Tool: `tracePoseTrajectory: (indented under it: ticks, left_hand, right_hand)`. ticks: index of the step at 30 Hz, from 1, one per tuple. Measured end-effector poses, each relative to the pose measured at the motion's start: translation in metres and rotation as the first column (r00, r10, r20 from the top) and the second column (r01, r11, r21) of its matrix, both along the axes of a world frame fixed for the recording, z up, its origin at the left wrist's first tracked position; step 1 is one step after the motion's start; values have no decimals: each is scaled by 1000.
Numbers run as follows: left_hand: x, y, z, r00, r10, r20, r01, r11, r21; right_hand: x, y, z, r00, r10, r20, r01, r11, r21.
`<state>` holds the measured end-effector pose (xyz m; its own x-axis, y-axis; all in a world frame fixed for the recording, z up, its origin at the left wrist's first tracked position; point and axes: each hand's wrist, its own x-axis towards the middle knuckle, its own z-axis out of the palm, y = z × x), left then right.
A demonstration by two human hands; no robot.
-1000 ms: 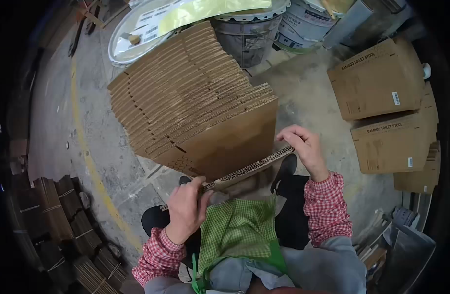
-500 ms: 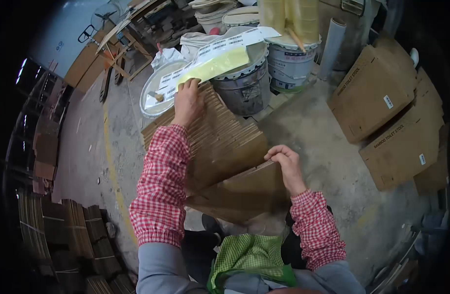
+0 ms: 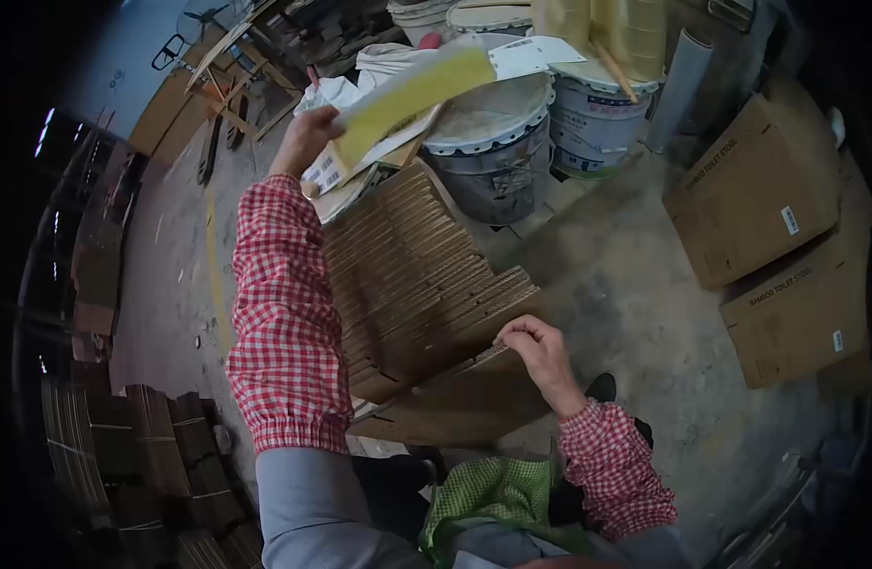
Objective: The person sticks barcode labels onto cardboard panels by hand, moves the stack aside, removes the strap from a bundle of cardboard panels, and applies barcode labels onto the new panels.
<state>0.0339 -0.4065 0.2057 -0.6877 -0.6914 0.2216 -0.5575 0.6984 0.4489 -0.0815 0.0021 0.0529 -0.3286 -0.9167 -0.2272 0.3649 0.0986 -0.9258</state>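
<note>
My left hand (image 3: 308, 139) grips the end of a yellow sheet (image 3: 412, 100), lifted above the bucket lids and bent along its length. White barcode label sheets (image 3: 536, 55) lie partly beneath it on the lids. Below my left forearm stands a stack of flattened cardboard cartons (image 3: 408, 261), edges up. One flattened carton (image 3: 445, 403) leans at the near side of the stack. At its upper edge, my right hand (image 3: 542, 362) has thumb and forefinger closed on the cardboard; the fingertips are small and partly hidden.
Lidded metal buckets (image 3: 488, 156) stand beyond the stack, one bearing yellowish film rolls (image 3: 630, 38). Printed flattened cartons (image 3: 763, 199) lean at the right. Strapped cardboard bundles (image 3: 151, 446) sit at lower left. A yellow line (image 3: 213, 256) marks the floor.
My left hand has moved left and up, raising the yellow sheet off the label sheets. My right hand has shifted slightly down along the carton edge. The view has turned a little.
</note>
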Motion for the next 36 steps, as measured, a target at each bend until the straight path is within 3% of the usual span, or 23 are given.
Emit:
tracePoseTrajectory:
  ticks: [1,3,5,7,9,11,12,13,15,18,19,20,21,23,27,28,29,30,32,33,34,35,36]
  left_hand:
    - [6,-5,12,999,-4,-54,6,999,41]
    - [14,17,59,980,-51,-191,71,993,97]
    - [22,42,94,942,-61,-331,62,998,-7]
    - [30,59,119,831,-120,-543,147,989,7]
    - [31,92,142,675,-158,-721,182,982,-45]
    - [36,138,153,616,-137,-776,201,979,-13]
    - [39,168,156,560,-97,-823,214,976,30]
    - [43,206,156,588,31,-808,151,978,147]
    - [53,264,138,545,124,-829,248,921,301]
    - [76,331,102,595,270,-757,357,755,550]
    - [81,351,91,588,337,-736,410,659,630]
    - [85,366,78,587,361,-724,405,644,649]
    - [89,381,66,598,405,-691,394,603,694]
    - [98,406,48,599,484,-637,367,541,756]
    - [124,442,26,616,541,-572,351,462,815]
    - [128,451,20,594,572,-566,354,446,822]
    - [131,460,13,573,600,-558,356,431,829]
    - [136,464,-2,556,590,-586,374,451,810]
    - [140,475,-24,491,645,-586,159,596,788]
    - [144,484,-32,486,505,-713,-26,824,566]
    - [150,495,-40,585,376,-719,-269,926,265]
    - [155,510,-39,699,267,-663,-433,896,-96]
    - [160,525,-39,786,139,-602,-340,911,-234]
  right_hand:
    - [2,-1,-2,1000,8,6,-8,1000,-5]
    - [6,-3,-7,935,-210,-285,231,972,42]
    - [7,-2,-11,912,-223,-344,248,968,29]
    - [7,3,0,762,-304,-572,366,930,-6]
    - [6,6,-12,764,-217,-608,300,953,37]
    - [9,7,-8,576,-390,-718,327,915,-235]
    - [9,10,-7,545,-419,-726,312,905,-288]
    - [9,15,4,534,-424,-731,322,902,-287]
    - [15,27,28,749,-473,-463,204,830,-520]
    - [37,68,91,803,-403,-439,86,807,-584]
    - [50,81,109,846,-371,-384,40,761,-647]
    - [58,93,117,884,-329,-331,-4,704,-711]
    - [64,107,115,886,-315,-340,-12,718,-696]
    - [74,128,113,766,-284,-576,-65,858,-510]
    - [83,161,122,636,-309,-707,-160,843,-513]
    - [90,166,121,848,-74,-524,-217,855,-472]
    - [98,171,120,948,170,-270,-280,849,-447]
    - [109,178,115,972,235,-26,-221,860,-460]
    - [116,187,105,970,225,-95,-244,871,-426]
    - [119,192,101,962,214,-168,-264,884,-386]
    - [122,196,99,950,182,-253,-259,913,-315]
    - [123,198,95,951,180,-253,-254,919,-302]
    - [122,201,90,912,193,-363,-292,926,-241]
